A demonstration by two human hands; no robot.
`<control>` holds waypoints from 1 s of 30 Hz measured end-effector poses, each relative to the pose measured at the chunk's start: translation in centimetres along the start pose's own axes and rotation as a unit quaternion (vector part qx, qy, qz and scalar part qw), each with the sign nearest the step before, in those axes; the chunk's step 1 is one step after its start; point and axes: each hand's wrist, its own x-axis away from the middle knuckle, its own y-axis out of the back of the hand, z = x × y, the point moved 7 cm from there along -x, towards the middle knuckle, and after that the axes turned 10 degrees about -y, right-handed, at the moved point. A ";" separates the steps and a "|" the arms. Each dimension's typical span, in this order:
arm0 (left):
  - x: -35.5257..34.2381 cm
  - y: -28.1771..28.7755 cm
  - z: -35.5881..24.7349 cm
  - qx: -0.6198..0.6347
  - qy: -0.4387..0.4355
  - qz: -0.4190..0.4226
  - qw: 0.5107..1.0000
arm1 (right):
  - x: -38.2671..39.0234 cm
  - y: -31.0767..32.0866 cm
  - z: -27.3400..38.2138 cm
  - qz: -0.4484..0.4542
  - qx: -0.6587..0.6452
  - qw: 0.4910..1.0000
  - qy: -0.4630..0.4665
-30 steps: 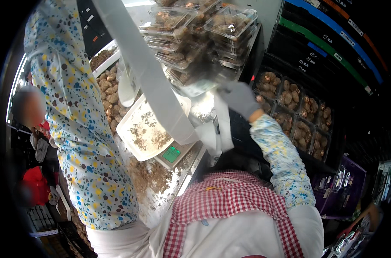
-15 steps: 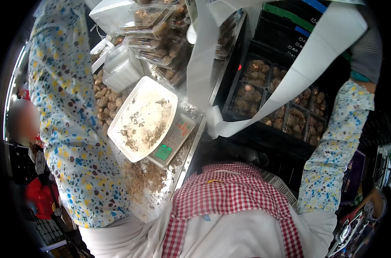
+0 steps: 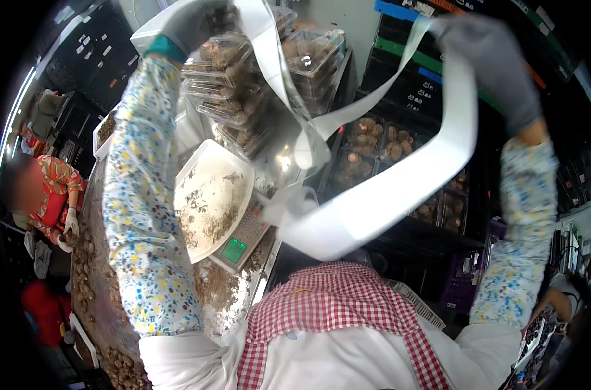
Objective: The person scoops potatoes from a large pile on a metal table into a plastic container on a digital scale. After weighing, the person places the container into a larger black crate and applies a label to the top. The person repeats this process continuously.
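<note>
A long white paper-like strip [image 3: 373, 218] hangs in loose, blurred loops in front of me. My right hand [image 3: 490, 68], in a grey glove, is raised at the upper right and closed on part of the strip. At the upper left, my left hand [image 3: 201, 27], in a grey glove with a teal cuff, appears closed on the strip where it drops past the fingers; its fingertips are partly hidden. Beneath the loops, a soiled white tray [image 3: 211, 188] rests on a digital scale [image 3: 233, 250]. Stacked clear packs of brown tubers [image 3: 224, 91] stand behind it.
A black crate [image 3: 406, 227] holding packed tubers [image 3: 399, 143] is on the right. More black crates [image 3: 399, 49] are stacked behind it. Loose tubers [image 3: 84, 279] lie on the worktable at left, where a person in a red patterned top [image 3: 58, 182] handles something.
My left hand has come into view at the upper left. My right hand has moved inward and left, and the strip's loops have swung lower. My view has shifted, showing more on the left.
</note>
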 end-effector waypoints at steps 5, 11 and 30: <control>5.5 -5.5 0.8 -0.055 -0.106 -0.259 0.958 | 2.2 -5.7 0.5 -0.008 -0.092 0.995 0.032; 17.3 -28.1 5.8 -0.162 -0.033 -0.138 0.977 | 2.4 -9.4 1.6 -0.067 0.044 0.995 0.053; 18.8 -31.9 21.9 0.312 0.165 -0.224 0.908 | 1.4 -15.0 3.8 0.021 0.001 0.989 0.149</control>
